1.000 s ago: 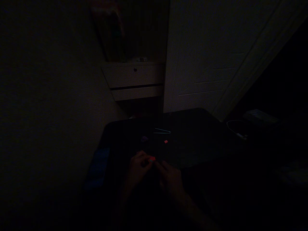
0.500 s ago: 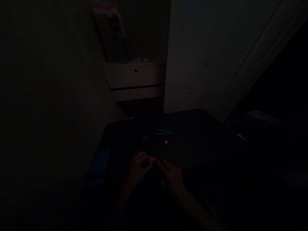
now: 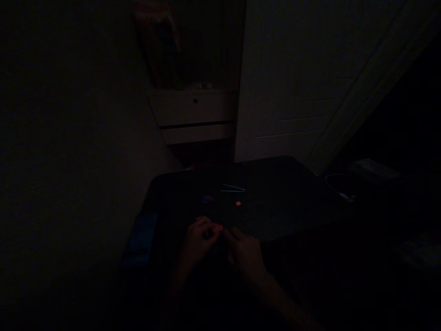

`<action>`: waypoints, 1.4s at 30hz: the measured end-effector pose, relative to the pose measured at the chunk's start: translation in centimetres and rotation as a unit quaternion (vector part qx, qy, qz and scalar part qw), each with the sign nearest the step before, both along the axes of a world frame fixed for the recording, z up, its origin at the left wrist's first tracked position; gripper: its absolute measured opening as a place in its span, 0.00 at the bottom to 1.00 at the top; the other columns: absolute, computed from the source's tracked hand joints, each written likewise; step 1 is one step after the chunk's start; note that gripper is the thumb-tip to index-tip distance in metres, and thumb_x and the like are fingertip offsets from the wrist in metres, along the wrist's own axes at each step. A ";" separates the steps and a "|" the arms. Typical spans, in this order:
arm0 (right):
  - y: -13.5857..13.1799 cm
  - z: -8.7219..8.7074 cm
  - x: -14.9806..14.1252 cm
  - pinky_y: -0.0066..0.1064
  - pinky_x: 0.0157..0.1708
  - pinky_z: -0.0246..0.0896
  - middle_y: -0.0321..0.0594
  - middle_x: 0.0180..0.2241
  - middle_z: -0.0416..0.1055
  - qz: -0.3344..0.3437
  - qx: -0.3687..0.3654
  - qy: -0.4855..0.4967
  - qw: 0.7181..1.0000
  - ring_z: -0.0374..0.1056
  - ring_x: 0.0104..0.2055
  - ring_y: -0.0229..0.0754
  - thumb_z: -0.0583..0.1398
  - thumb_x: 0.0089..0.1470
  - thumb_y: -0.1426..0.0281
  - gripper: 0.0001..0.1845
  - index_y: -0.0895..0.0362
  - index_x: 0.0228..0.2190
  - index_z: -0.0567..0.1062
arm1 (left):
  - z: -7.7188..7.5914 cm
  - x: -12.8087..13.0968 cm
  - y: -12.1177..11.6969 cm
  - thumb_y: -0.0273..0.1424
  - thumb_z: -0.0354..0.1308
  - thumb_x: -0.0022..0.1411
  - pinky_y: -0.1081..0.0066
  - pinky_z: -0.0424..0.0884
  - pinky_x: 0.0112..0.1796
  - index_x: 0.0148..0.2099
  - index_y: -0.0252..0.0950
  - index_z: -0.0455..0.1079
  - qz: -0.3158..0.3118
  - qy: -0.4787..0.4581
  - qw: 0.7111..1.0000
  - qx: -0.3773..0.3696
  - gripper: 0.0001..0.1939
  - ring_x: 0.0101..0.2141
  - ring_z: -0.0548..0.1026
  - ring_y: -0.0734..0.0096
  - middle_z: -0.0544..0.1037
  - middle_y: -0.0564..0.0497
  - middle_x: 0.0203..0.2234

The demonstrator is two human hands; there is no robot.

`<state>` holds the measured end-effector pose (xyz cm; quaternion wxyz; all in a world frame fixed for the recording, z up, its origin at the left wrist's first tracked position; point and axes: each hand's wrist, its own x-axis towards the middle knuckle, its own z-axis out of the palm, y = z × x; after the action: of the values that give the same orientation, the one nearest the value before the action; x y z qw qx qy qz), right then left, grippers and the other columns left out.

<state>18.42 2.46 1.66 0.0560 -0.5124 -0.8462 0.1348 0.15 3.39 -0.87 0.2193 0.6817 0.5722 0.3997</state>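
Observation:
The scene is very dark. My left hand (image 3: 200,239) and my right hand (image 3: 245,255) meet over the near part of a dark table (image 3: 282,202). A small red piece (image 3: 217,228) sits pinched at the fingertips of my left hand, and the fingertips of my right hand are curled right beside it, touching or nearly touching. Farther back on the table lie a second small red piece (image 3: 238,203), a thin pale stick-like tool (image 3: 233,187) and a small purplish item (image 3: 207,199).
A blue object (image 3: 141,234) lies at the table's left edge. Behind the table stand a pale drawer unit (image 3: 195,115) and a white door (image 3: 296,82). A white cable (image 3: 339,189) and a flat box (image 3: 374,168) lie to the right.
Both hands stay together over the table with only slight finger shifts around the red piece. The picture has grown a little darker.

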 end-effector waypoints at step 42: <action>2.9 -2.5 3.9 0.25 0.33 0.61 0.39 0.40 0.77 0.064 0.026 0.140 0.988 0.74 0.35 0.38 0.57 0.63 0.79 0.26 0.47 0.58 0.78 | -0.5 -0.8 -0.3 0.32 0.70 0.60 0.58 0.71 0.50 0.45 0.45 0.82 -0.049 0.011 0.999 -0.019 0.10 0.42 0.78 0.60 0.80 0.50 0.38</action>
<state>22.28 5.34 -0.82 0.1785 -0.4314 -0.8644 0.1865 -0.68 3.10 -1.36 0.2453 0.7089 0.5483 0.3697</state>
